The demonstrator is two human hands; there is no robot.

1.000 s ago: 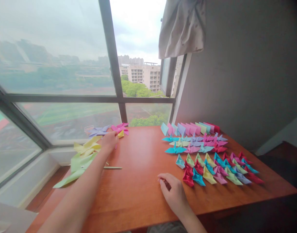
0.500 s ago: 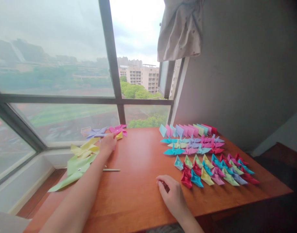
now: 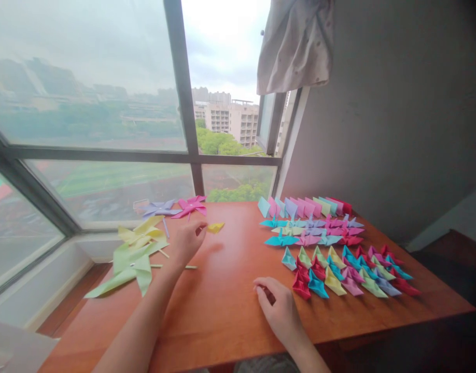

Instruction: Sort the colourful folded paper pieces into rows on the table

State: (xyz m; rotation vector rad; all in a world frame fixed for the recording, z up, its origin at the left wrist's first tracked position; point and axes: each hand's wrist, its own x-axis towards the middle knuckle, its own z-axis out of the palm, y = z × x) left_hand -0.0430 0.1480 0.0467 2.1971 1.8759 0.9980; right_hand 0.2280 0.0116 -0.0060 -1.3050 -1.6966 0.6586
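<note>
The left hand pinches a small yellow folded paper piece just above the red-brown wooden counter — seemingly mid-carry, near a pink paper pinwheel. The right hand rests curled on the counter — whether it grips anything cannot be told. Such thin paper calls for a light pinch.

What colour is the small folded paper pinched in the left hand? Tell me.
Yellow: the folded paper at the left hand, in the head view.

A high-rise home room: wooden table by a big window, curtain bunched above
</note>
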